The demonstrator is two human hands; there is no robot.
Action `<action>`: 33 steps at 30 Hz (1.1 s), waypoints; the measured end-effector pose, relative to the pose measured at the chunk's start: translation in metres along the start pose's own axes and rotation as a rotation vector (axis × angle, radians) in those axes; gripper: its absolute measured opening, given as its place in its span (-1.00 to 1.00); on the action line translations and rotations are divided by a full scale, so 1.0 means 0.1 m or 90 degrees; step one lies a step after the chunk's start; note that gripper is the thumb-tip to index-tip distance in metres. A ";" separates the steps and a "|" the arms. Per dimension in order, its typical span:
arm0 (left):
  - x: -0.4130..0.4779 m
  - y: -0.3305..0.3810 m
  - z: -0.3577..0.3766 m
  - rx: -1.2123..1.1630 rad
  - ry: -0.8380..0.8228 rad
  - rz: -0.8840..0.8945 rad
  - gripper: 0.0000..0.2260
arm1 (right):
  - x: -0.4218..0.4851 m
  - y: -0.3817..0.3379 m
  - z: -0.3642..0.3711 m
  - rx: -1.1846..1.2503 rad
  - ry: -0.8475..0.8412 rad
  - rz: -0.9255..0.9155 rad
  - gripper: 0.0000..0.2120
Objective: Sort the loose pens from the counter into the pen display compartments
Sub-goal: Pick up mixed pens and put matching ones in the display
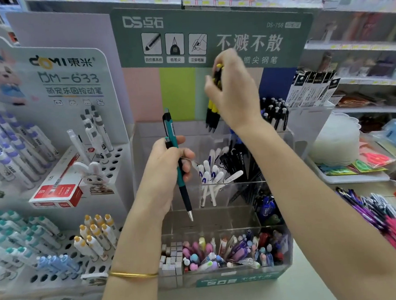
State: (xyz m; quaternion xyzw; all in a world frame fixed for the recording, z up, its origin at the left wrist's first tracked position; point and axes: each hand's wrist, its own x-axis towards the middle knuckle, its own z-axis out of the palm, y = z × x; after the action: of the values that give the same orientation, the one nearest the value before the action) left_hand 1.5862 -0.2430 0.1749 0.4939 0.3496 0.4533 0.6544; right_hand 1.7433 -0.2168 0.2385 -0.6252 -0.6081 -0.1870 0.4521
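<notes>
Holding, left grip: the left grip [168,173] curls round a teal click pen with a black rubber sleeve and silver tip [171,130], nearly upright, tip down.
Teal pen place: its tip hangs just below the left grip, pointing into a bare compartment of the clear acrylic pen display [143,153].
Right grip: the right grip [235,95] is closed round a bundle of yellow-and-black pens [213,111], tips down, above and right of the left grip, in front of the green header card [207,32].
Below the right grip: white capped pens [210,172] and black pens [235,161] stand in neighbouring compartments.
Below the left grip: the front compartment holds mixed pastel pens [223,253].
Loose pile: purple, pink and black pens [384,216] lie on the pale counter [226,297], well right of the right grip.
Left of the left grip: a white punched pen stand [70,76] with a red cardboard box [56,187] on it.
Left wrist: a thin gold bangle [133,275].
</notes>
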 end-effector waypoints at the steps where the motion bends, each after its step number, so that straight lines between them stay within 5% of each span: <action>1: 0.01 -0.01 -0.01 0.000 -0.008 0.001 -0.77 | -0.01 -0.01 0.05 -0.034 -0.037 -0.007 -0.78; 17: -0.02 -0.06 -0.16 0.040 -0.072 0.051 -0.86 | -0.20 -0.07 0.30 -0.275 -0.318 0.041 -0.66; 20: -0.04 -0.06 -0.16 0.035 -0.077 0.048 -0.89 | -0.20 -0.11 0.18 -0.170 -0.323 0.075 -0.67; 23: -0.05 -0.05 -0.14 0.034 -0.085 0.052 -0.89 | -0.20 -0.10 -0.07 -0.079 -0.190 0.093 -0.76; 26: -0.06 -0.05 -0.12 0.091 -0.099 0.079 -0.87 | -0.22 -0.14 -0.32 0.183 -0.107 0.181 -0.83; 29: -0.06 -0.07 -0.07 0.163 -0.133 0.102 -0.82 | -0.32 -0.25 -0.40 0.421 -0.291 0.278 -0.82; 33: -0.09 -0.05 -0.02 0.164 -0.155 0.055 -0.38 | -0.49 -0.26 -0.35 0.437 -0.422 0.250 -0.76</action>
State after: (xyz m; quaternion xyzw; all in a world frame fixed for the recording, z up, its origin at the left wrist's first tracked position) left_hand 1.5832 -0.2512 0.1693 0.6397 0.3016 0.3695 0.6027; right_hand 1.7212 -0.2776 0.2267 -0.5690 -0.6161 0.3200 0.4407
